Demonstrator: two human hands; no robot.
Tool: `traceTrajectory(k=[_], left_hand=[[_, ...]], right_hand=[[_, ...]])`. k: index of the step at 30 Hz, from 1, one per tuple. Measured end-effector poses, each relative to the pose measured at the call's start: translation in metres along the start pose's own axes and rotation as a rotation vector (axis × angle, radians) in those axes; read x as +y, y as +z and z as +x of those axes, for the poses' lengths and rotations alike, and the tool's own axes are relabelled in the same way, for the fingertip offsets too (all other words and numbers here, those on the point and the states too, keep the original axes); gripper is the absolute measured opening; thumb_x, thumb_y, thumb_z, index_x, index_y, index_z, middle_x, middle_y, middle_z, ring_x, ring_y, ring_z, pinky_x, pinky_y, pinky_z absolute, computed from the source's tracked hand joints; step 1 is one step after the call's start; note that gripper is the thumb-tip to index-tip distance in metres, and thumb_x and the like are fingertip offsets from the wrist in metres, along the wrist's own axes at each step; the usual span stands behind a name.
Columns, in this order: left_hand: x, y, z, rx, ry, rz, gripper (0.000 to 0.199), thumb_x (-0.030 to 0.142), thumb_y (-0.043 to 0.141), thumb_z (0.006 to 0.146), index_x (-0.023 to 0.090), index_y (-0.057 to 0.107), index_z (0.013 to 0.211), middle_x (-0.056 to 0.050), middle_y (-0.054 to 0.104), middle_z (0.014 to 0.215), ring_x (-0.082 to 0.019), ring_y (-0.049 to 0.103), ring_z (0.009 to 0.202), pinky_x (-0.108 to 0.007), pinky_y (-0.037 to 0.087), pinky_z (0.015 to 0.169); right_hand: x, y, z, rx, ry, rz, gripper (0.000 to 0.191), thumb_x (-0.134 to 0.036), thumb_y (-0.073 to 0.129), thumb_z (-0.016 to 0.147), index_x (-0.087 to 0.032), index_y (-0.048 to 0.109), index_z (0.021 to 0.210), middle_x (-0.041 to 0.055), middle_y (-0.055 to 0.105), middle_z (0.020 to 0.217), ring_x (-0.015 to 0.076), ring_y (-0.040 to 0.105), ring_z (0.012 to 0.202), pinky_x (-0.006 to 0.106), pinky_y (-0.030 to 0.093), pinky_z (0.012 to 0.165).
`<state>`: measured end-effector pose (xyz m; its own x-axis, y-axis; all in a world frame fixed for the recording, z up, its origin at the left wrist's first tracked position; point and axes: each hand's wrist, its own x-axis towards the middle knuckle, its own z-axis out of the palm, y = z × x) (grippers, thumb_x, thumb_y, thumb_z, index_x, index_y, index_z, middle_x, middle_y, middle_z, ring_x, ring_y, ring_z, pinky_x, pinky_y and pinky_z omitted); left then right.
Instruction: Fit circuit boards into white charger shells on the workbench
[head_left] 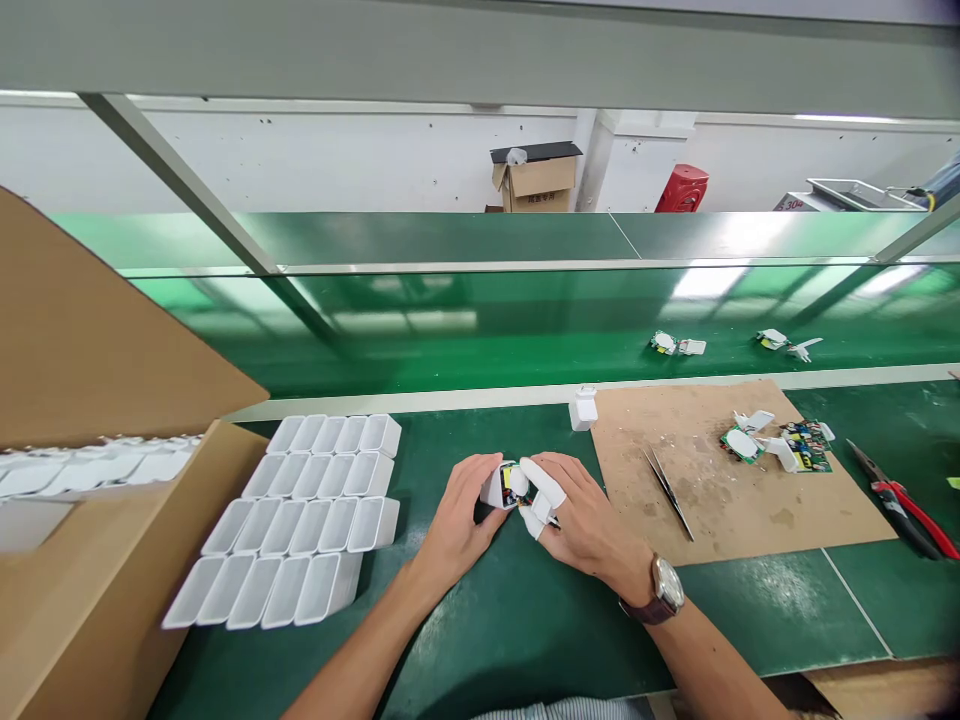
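My left hand (466,510) is closed round a white plastic housing (493,490), near the middle of the green bench. My right hand (581,515), with white covers on its fingertips and a watch at the wrist, grips a small circuit board assembly (517,484) at the housing's open side. The board shows a round white part and yellow and dark components. How deep it sits in the housing is partly hidden by the fingers. Behind my hands a closed white unit (583,410) stands beside the cardboard sheet.
Rows of open white housings (322,490) stand left, beside a large carton (112,590). On the right, a cardboard sheet (712,520) carries tweezers (669,493) and circuit boards (806,446); red-handled pliers (904,505) lie beyond. More assemblies (675,344) rest on the green strip behind.
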<state>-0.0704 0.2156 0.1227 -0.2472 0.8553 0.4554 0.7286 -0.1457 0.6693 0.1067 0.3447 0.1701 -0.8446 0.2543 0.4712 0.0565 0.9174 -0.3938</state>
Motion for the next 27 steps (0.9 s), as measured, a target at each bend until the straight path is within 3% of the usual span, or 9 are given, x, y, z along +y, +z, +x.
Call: traceTrajectory(k=[3, 8, 12, 15, 18, 27], left_hand=[[0.001, 0.002, -0.002, -0.025, -0.015, -0.040, 0.056, 0.025, 0.064, 0.098, 0.029, 0.042, 0.149, -0.013, 0.059, 0.140, -0.030, 0.057, 0.131, -0.053, 0.051, 0.110], [0.000, -0.001, -0.006, -0.181, -0.122, -0.164, 0.059, 0.027, 0.059, 0.098, 0.026, 0.040, 0.154, -0.017, 0.056, 0.146, -0.031, 0.056, 0.135, -0.054, 0.051, 0.112], [-0.003, -0.005, -0.006, -0.191, -0.192, -0.291, 0.053, 0.026, 0.050, 0.102, 0.026, 0.040, 0.154, -0.014, 0.058, 0.149, -0.029, 0.056, 0.139, -0.056, 0.044, 0.119], [0.001, -0.008, -0.002, -0.139, -0.306, -0.457, 0.052, 0.032, 0.049, 0.105, 0.025, 0.038, 0.155, -0.015, 0.054, 0.155, -0.028, 0.054, 0.142, -0.054, 0.045, 0.119], [0.006, -0.010, 0.000, -0.110, -0.386, -0.572, 0.055, 0.037, 0.049, 0.106, 0.027, 0.034, 0.158, -0.015, 0.051, 0.158, -0.028, 0.051, 0.145, -0.053, 0.045, 0.119], [0.008, -0.006, -0.006, -0.099, -0.266, -0.490, 0.079, 0.035, 0.045, 0.108, 0.035, -0.011, 0.164, -0.012, 0.034, 0.168, -0.023, 0.021, 0.160, -0.060, 0.021, 0.129]], right_hand=[[-0.001, 0.002, 0.002, -0.031, 0.011, 0.036, 0.073, -0.011, 0.057, 0.090, -0.019, 0.032, 0.158, 0.0169, 0.064, 0.130, 0.0337, 0.060, 0.122, 0.054, 0.058, 0.099], [0.002, -0.002, 0.002, -0.011, 0.028, 0.136, 0.067, -0.039, 0.069, 0.094, -0.021, 0.040, 0.152, 0.0159, 0.067, 0.123, 0.0329, 0.064, 0.115, 0.054, 0.060, 0.095], [0.009, -0.001, -0.002, 0.042, 0.029, 0.220, 0.044, -0.026, 0.058, 0.102, -0.026, 0.051, 0.145, 0.0134, 0.065, 0.127, 0.0267, 0.064, 0.118, 0.049, 0.061, 0.097], [0.013, 0.009, -0.004, 0.007, 0.030, 0.167, 0.046, -0.017, 0.060, 0.099, -0.027, 0.055, 0.143, 0.0144, 0.058, 0.144, 0.0269, 0.059, 0.133, 0.050, 0.058, 0.106], [0.015, 0.022, -0.005, -0.031, -0.026, 0.092, 0.048, -0.013, 0.060, 0.097, -0.026, 0.057, 0.143, 0.0141, 0.062, 0.141, 0.0266, 0.064, 0.128, 0.046, 0.061, 0.102], [0.019, 0.030, -0.007, -0.033, -0.049, 0.023, 0.038, -0.017, 0.055, 0.100, -0.020, 0.057, 0.138, 0.0152, 0.069, 0.129, 0.0256, 0.071, 0.114, 0.041, 0.065, 0.092]])
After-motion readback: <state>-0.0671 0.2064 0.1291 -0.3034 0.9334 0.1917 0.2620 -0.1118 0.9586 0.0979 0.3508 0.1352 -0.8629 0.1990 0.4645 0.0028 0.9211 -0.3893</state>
